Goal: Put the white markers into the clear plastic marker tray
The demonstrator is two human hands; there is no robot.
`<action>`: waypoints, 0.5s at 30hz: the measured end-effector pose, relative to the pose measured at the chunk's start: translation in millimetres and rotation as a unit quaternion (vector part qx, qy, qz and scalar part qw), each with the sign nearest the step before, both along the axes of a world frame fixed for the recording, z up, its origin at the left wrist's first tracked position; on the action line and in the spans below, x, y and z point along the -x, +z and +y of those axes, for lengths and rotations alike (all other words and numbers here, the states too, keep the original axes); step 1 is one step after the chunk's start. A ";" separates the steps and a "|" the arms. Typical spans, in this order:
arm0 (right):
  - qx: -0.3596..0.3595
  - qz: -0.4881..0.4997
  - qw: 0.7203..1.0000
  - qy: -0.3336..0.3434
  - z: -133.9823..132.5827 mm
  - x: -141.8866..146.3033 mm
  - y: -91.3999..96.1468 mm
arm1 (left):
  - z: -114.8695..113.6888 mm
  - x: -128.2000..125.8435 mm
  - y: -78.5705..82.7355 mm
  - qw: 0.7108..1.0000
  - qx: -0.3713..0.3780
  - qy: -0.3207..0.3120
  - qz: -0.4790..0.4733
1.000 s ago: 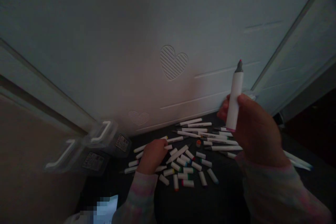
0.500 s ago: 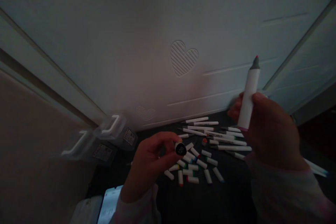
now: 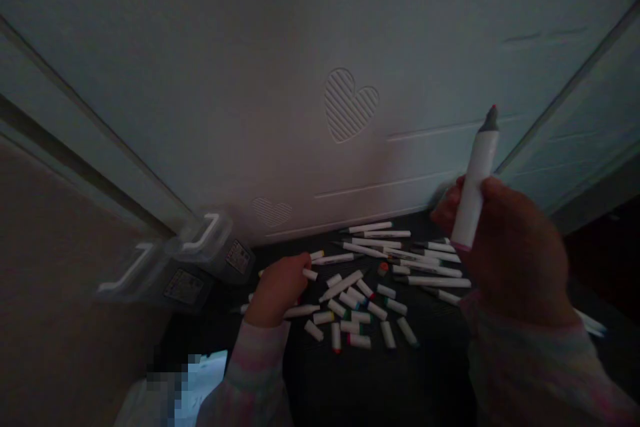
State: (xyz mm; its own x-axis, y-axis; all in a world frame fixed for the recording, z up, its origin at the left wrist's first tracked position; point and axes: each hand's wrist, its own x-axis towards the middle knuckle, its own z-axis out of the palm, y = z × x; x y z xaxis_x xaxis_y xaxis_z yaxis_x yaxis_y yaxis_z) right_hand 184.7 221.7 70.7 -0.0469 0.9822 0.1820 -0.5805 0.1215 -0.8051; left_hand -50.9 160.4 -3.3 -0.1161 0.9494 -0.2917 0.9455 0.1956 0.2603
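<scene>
My right hand [image 3: 515, 247] is raised and closed around an uncapped white marker [image 3: 476, 190]. The marker stands nearly upright, with its grey-collared pink tip up and a pink band at the bottom. Low over the dark surface, my left hand [image 3: 277, 287] is closed, and a white marker cap [image 3: 310, 274] sticks out at its fingertips. Most of these fingers are hidden behind the back of the hand. White markers lie around it, among them one marker [image 3: 301, 311] just below the hand. Several loose caps [image 3: 361, 317] with coloured ends are scattered to its right.
Several uncapped markers [image 3: 435, 281] lie at the back right beside an orange-topped piece [image 3: 383, 269]. Two clear bins with white handles [image 3: 203, 240] stand at the left. A lit phone [image 3: 213, 373] lies front left. A white panel with embossed hearts [image 3: 350, 107] rises behind.
My left hand has moved down and left, from holding a dark-ended cap up to the camera to the markers on the surface. My right hand stays nearly still with its marker.
</scene>
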 end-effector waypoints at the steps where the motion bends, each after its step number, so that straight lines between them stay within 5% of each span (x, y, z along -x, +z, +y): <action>1: 0.000 0.002 1.000 -0.001 0.4 0.0 -0.1 | 1.6 0.5 -2.8 1.000 0.007 0.003 0.003; 15: -0.018 0.002 1.000 -0.006 1.8 -1.9 -0.4 | 2.7 -4.6 4.2 0.997 -0.047 0.012 -0.053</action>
State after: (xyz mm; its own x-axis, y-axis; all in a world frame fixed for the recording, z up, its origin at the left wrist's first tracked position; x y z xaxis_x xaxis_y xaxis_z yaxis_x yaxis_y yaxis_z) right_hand 186.6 223.5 70.3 -0.0336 0.9757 0.2166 -0.5818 0.1571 -0.7980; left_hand -46.3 163.1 0.8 -0.1129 0.9703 -0.2141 0.9071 0.1886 0.3763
